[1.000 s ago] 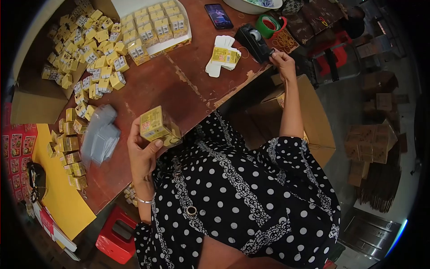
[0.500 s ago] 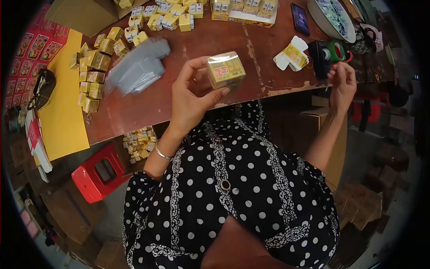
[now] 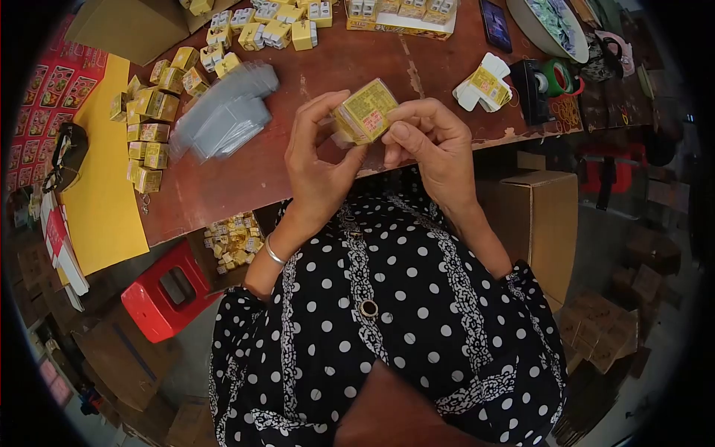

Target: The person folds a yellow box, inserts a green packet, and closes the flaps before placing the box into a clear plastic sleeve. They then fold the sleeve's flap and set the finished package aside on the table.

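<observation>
A small yellow box pack in clear wrap [image 3: 365,112] is held up over the front edge of the brown table [image 3: 342,63]. My left hand [image 3: 319,170] grips it from the left and below with thumb and fingers. On the pack's right side, my right hand [image 3: 430,143] presses its fingertips against the wrap. A stack of clear plastic sleeves [image 3: 223,115] lies on the table just left of my hands. Several small yellow boxes [image 3: 149,112] sit in rows further left.
A black tape dispenser [image 3: 530,89] with green tape rolls [image 3: 557,76], flat carton blanks [image 3: 482,86], a phone [image 3: 496,24] and a bowl [image 3: 547,26] stand at the right. An open cardboard box [image 3: 536,216] and a red stool [image 3: 167,287] are on the floor.
My right hand left the tape dispenser and came to the pack. The left hand stayed on the pack, tilting it slightly. The view shifted from 1 s ago.
</observation>
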The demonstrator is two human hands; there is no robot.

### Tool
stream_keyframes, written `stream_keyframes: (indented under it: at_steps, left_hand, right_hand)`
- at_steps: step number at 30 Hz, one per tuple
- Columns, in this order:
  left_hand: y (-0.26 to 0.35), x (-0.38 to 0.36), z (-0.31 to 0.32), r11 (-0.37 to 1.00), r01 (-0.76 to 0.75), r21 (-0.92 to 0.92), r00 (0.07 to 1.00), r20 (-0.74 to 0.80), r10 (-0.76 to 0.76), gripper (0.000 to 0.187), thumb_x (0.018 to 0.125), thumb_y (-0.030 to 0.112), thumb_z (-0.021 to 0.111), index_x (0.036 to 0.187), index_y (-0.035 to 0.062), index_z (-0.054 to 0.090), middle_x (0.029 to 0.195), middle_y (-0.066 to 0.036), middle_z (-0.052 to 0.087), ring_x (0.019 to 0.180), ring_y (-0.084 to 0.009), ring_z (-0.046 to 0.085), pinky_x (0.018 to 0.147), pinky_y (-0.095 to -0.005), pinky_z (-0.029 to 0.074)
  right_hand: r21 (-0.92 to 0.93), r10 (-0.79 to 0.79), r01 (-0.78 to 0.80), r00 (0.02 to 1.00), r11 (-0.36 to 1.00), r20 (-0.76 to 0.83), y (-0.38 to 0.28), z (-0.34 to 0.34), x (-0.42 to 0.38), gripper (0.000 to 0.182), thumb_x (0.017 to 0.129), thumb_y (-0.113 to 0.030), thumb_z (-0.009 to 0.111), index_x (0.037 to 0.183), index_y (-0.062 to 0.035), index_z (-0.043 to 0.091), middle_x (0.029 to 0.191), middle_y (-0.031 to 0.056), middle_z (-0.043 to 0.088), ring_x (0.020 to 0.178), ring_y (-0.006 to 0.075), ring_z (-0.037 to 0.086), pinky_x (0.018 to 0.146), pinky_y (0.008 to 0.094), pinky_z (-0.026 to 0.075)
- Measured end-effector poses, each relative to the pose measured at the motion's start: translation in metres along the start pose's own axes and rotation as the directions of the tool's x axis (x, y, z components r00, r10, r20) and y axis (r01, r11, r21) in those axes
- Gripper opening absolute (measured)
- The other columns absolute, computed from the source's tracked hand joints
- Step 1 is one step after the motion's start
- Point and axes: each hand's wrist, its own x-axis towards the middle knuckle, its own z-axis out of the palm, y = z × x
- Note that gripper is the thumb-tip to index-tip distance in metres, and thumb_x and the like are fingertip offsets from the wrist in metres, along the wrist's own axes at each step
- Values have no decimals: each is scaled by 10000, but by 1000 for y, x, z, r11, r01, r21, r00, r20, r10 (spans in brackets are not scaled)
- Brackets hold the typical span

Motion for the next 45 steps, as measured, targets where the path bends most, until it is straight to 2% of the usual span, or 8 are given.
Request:
stream_keyframes:
  at_steps: [9,15,17,20,27,29,35,45]
  left_hand:
    - [0,0,-1,991,-104,82,995,-5,104,606,775,-77,796,1322,48,567,1341,-134,586,1218,-263,632,938,-362,591]
    - [10,-1,0,978,109,-175,994,-6,-112,557,820,-45,806,1306,23,543,1299,-105,603,1139,-196,660,918,-319,590]
    - [18,1,-1,918,318,-236,948,92,-305,560,828,-42,807,1305,5,517,1222,-98,651,1083,-165,674,890,-293,589]
    - [20,2,1,866,372,-335,926,199,-321,562,835,-41,803,1307,-7,500,1140,-101,690,1035,-153,688,867,-281,589]
    - [16,3,0,869,357,-344,933,183,-311,561,837,-42,797,1312,-12,500,1135,-113,696,1046,-151,684,872,-279,583]
    - [14,3,-1,887,308,-345,950,163,-267,561,836,-55,781,1321,-1,506,1223,-113,664,1105,-157,663,902,-292,576]
    - [8,10,-12,999,-5,50,999,40,3,616,766,-105,758,1322,48,541,1337,-106,602,1188,-219,646,920,-318,580]
    - [10,20,-11,749,-393,533,920,227,321,734,674,-68,825,1341,60,545,1366,-180,556,1277,-405,557,1027,-467,511]
  right_hand:
    - [-37,42,-41,999,998,27,-10,4,5,559,962,-64,700,1464,-29,457,859,67,696,701,107,686,616,227,581]
    - [-325,127,-132,991,936,-37,-4,-1,14,595,935,-59,736,1456,-28,450,965,92,693,815,133,692,687,252,585]
    - [-497,-381,336,925,800,13,6,-2,18,544,894,-29,766,1385,-33,532,1146,144,662,1022,176,673,840,301,583]
    - [-547,-594,675,722,495,354,5,-21,30,476,846,2,791,1287,-30,617,1314,193,598,1218,213,605,987,341,536]
    - [-520,-405,655,752,548,520,3,-30,42,509,848,-19,767,1335,-37,619,1458,196,543,1323,256,556,1090,382,469]
    - [-430,-187,369,893,824,409,7,-28,40,669,837,-99,782,1457,-57,533,1462,179,550,1319,270,561,1098,396,458]
    - [-185,1,55,957,981,290,-6,-50,44,737,929,-334,731,1521,-12,431,1420,165,574,1286,206,561,935,326,534]
    - [-732,-24,202,969,651,246,-24,-16,42,666,866,-148,781,1451,-12,496,1191,66,620,1021,132,601,865,270,517]
